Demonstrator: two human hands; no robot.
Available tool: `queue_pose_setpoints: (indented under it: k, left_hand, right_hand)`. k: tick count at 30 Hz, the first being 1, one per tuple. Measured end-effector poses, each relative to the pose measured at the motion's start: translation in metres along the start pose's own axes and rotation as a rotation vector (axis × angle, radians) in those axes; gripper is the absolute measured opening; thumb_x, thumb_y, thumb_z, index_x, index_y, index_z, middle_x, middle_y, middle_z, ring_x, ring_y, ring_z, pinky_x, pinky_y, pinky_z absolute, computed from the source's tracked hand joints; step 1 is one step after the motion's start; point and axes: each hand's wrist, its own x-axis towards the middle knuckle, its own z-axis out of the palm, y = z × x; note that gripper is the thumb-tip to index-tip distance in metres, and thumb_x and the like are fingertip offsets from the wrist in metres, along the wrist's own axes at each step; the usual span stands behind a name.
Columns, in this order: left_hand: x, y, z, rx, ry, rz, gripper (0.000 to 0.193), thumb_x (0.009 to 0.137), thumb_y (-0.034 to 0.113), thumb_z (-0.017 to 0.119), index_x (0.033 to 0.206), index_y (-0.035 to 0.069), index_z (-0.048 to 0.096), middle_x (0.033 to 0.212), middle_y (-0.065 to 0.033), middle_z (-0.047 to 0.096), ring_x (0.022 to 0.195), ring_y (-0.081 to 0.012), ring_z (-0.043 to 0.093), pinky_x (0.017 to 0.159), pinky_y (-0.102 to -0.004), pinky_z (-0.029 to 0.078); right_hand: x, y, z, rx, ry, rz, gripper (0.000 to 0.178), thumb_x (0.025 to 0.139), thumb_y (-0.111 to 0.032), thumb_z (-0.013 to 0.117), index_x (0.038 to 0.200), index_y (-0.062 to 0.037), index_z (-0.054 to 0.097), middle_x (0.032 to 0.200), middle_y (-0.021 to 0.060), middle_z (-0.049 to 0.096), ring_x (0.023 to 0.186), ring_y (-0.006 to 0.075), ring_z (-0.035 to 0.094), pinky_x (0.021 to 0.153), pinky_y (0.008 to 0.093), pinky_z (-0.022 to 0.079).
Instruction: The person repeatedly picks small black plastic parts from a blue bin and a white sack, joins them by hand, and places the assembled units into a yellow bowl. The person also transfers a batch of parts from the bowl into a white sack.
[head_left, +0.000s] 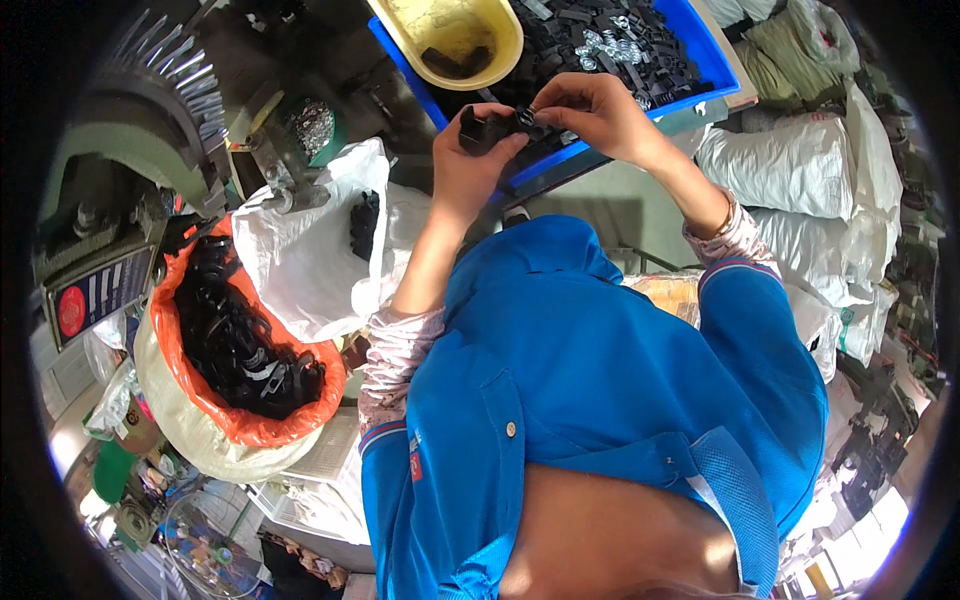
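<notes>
My left hand is closed around a black plastic part, its thumb along the near side. From the right, my right hand reaches in with thumb and forefinger pinched together. At those fingertips is a small shiny metal piece, against the right end of the black part; whether it is seated there I cannot tell. Both hands are over the near edge of a blue tray. The tray holds many small black pieces and a cluster of shiny metal pieces.
A yellow tub with dark bits inside rests on the tray's left part. On the left stand a white sack and an orange-lined bag of black parts, beside machinery. White sacks are stacked on the right.
</notes>
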Motion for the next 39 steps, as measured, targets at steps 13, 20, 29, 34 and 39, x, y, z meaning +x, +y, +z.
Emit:
queue_pose_setpoints:
  k: [13, 20, 29, 34, 39]
  left_hand:
    - [-0.025, 0.01, -0.021, 0.101, 0.237, 0.151, 0.031, 0.082, 0.007, 0.077, 0.111, 0.002, 0.067, 0.095, -0.0022, 0.064, 0.085, -0.0098, 0.059, 0.077, -0.0231, 0.048]
    - [-0.023, 0.005, -0.029, 0.091, 0.405, 0.242, 0.027, 0.082, 0.011, 0.079, 0.105, 0.001, 0.068, 0.095, -0.0019, 0.064, 0.087, -0.0112, 0.058, 0.08, -0.0244, 0.047]
    - [-0.02, 0.015, -0.053, 0.475, 0.245, 0.414, 0.012, 0.079, 0.0, 0.072, 0.091, 0.001, 0.068, 0.097, -0.0101, 0.069, 0.089, -0.0211, 0.067, 0.082, -0.0307, 0.051]
    - [-0.026, 0.015, -0.055, 0.502, 0.267, 0.256, 0.01, 0.08, 0.0, 0.071, 0.089, 0.0, 0.067, 0.091, -0.0095, 0.068, 0.082, -0.0203, 0.067, 0.076, -0.0304, 0.052]
    - [-0.032, 0.017, -0.053, 0.188, 0.257, -0.058, 0.006, 0.088, 0.001, 0.067, 0.091, -0.004, 0.066, 0.085, -0.0084, 0.067, 0.071, -0.0145, 0.066, 0.067, -0.0274, 0.053]
  right_hand:
    - [0.042, -0.015, 0.032, -0.024, -0.147, -0.204, 0.019, 0.087, -0.009, 0.069, 0.103, 0.0002, 0.068, 0.093, 0.0117, 0.071, 0.083, 0.022, 0.069, 0.073, 0.0318, 0.054]
    - [0.017, 0.005, 0.064, 0.778, -0.2, 0.452, 0.041, 0.096, -0.036, 0.062, 0.11, 0.0029, 0.06, 0.095, 0.0123, 0.066, 0.084, 0.023, 0.07, 0.069, 0.0329, 0.059]
    - [0.02, 0.027, 0.059, 1.02, -0.121, 0.47, 0.027, 0.096, -0.014, 0.062, 0.117, 0.0029, 0.061, 0.094, 0.0076, 0.066, 0.089, 0.0154, 0.067, 0.079, 0.026, 0.057]
    - [0.027, 0.029, 0.061, 0.855, -0.113, 0.313, 0.028, 0.094, -0.012, 0.065, 0.117, 0.0043, 0.062, 0.1, 0.0092, 0.068, 0.09, 0.0163, 0.068, 0.081, 0.0277, 0.057]
    - [0.031, 0.027, 0.065, 0.599, -0.067, 0.15, 0.03, 0.094, -0.012, 0.065, 0.119, 0.0042, 0.063, 0.104, 0.0108, 0.069, 0.093, 0.0166, 0.068, 0.083, 0.0301, 0.057]
